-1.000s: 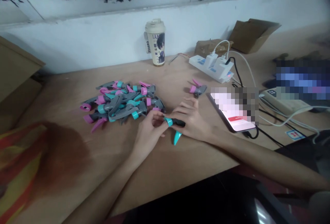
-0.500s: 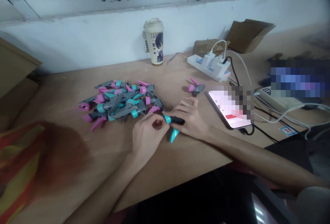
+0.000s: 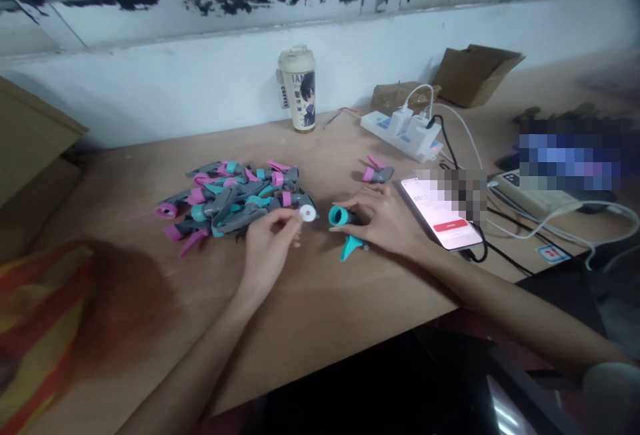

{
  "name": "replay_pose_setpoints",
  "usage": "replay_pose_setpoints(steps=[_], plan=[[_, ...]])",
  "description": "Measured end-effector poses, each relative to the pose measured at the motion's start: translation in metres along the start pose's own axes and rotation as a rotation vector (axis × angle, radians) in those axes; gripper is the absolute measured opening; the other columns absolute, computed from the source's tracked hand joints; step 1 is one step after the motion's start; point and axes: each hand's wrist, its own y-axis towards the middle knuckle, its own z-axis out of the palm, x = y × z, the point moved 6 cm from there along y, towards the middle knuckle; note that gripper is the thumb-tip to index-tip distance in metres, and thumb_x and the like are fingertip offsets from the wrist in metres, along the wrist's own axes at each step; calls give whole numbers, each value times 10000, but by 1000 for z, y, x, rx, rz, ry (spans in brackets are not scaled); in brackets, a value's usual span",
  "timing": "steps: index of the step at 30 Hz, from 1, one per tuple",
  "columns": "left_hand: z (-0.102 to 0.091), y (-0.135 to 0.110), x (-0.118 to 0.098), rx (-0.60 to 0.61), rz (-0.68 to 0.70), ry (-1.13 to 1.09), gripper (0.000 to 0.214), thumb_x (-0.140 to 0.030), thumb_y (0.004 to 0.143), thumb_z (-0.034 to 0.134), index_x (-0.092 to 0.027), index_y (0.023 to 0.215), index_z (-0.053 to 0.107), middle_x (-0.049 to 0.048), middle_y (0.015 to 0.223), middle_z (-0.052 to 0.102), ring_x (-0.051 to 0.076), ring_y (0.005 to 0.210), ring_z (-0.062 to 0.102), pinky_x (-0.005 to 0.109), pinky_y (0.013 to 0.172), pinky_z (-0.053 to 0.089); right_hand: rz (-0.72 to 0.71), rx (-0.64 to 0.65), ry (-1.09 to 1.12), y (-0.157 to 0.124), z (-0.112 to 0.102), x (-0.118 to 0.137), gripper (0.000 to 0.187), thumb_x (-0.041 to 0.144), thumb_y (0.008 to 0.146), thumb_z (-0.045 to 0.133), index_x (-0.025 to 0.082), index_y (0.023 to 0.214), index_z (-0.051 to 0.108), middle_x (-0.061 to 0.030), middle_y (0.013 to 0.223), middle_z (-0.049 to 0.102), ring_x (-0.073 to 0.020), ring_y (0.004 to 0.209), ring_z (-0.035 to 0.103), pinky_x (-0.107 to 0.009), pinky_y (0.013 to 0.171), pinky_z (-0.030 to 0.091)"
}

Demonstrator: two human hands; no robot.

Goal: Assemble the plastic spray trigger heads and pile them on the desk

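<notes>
My left hand (image 3: pixel 273 241) pinches a small white disc with a hole in its middle, a washer (image 3: pixel 307 213). My right hand (image 3: pixel 377 221) grips a spray trigger head (image 3: pixel 339 216) with a teal collar, whose open end faces left, and a teal lever that points down. A short gap parts the washer from that collar. Left of the hands lies a pile of spray trigger heads (image 3: pixel 237 201) in grey, pink and teal. Another spray trigger head (image 3: pixel 379 173), grey and pink, lies alone beyond my right hand.
A lit phone (image 3: pixel 440 211) is right of my right hand, with cables beside it. Behind stand a lidded cup (image 3: pixel 299 91), a white power strip (image 3: pixel 400 135) and an open cardboard box (image 3: pixel 475 75). A red and yellow bag (image 3: pixel 40 315) is at the left front.
My hands have moved apart. The white washer now shows in my left fingers, and the collar of the spray trigger head has turned its open end into view.
</notes>
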Motion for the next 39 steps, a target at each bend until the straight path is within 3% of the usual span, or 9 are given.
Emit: replay_pose_setpoints(steps=[3,8,11,16,21,26,32,39], plan=[[18,-1,1,232,-86,-147,163,-311,766,571,-166,721,633,-30,533,490,94,490,471,203,456,421,-3,34,142,0,3,-1,286,408,708,713,253,941,654,13,910,712,-178,871,639,-417,947,309],[26,-6,2,323,-43,-68,186,-331,795,568,-164,740,628,-45,511,453,79,449,444,205,462,395,-70,50,215,-1,7,6,331,399,677,742,254,961,652,14,903,717,-166,855,638,-408,949,307],[24,-6,1,293,25,42,192,-336,803,563,-169,718,607,-48,525,438,79,458,444,207,467,374,-90,71,216,-2,9,9,332,400,677,742,249,959,656,10,894,716,-164,856,632,-406,940,302],[17,-10,-15,95,298,300,202,-295,781,600,-175,626,555,-29,614,459,85,547,447,206,513,374,-107,63,203,-3,9,13,290,393,712,717,245,956,666,2,877,712,-159,845,618,-389,907,301],[16,-17,-24,23,404,302,90,-257,798,599,-187,741,605,9,796,530,96,656,533,200,562,456,-122,40,180,-4,8,15,283,398,735,697,242,969,669,9,841,701,-143,799,604,-372,882,304],[18,-20,-27,57,430,279,66,-227,792,595,-209,829,646,13,846,533,95,669,552,193,544,482,-121,35,191,-5,6,15,280,404,737,692,248,969,669,8,829,701,-146,785,595,-370,879,304],[20,-15,-26,145,352,312,67,-226,748,620,-197,807,635,24,879,575,104,675,552,201,552,468,-139,-5,173,-9,8,17,243,378,755,681,238,953,678,13,792,693,-136,760,597,-368,888,303],[18,-13,-21,141,301,330,51,-248,753,627,-197,745,633,-5,723,573,118,653,542,227,604,439,-118,-78,123,-13,9,17,271,413,737,690,274,969,690,20,774,692,-140,734,592,-381,875,317]])
